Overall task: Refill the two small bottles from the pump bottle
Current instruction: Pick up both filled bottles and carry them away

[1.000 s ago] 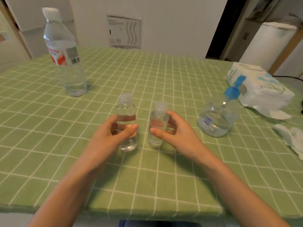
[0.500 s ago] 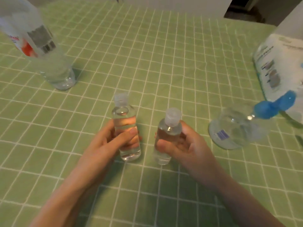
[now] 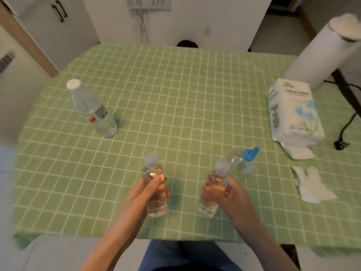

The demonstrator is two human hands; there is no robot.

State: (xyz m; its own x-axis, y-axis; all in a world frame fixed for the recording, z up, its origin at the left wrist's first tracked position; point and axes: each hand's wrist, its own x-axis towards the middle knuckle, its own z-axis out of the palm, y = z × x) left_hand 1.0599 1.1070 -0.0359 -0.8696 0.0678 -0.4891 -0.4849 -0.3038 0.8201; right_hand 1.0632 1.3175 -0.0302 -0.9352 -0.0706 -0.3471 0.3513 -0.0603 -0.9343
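Observation:
Two small clear capped bottles are near the front of the green checked table [image 3: 175, 106]. My left hand [image 3: 144, 194] grips the left small bottle [image 3: 153, 173], fingers wrapped round its middle. My right hand [image 3: 224, 194] grips the right small bottle [image 3: 218, 173], which tilts slightly. Just behind the right bottle stands the clear pump bottle [image 3: 242, 163] with its blue pump head [image 3: 250, 153]. Whether the small bottles touch the table I cannot tell.
A tall water bottle [image 3: 91, 110] with a white cap stands at the left. A tissue pack [image 3: 293, 114], crumpled tissues [image 3: 312, 184], a white paper roll [image 3: 322, 51] and a black cable [image 3: 347, 124] lie at the right.
The two small bottles are now further apart, the right one moved right toward the pump bottle. The camera has pulled back and up, showing the whole table.

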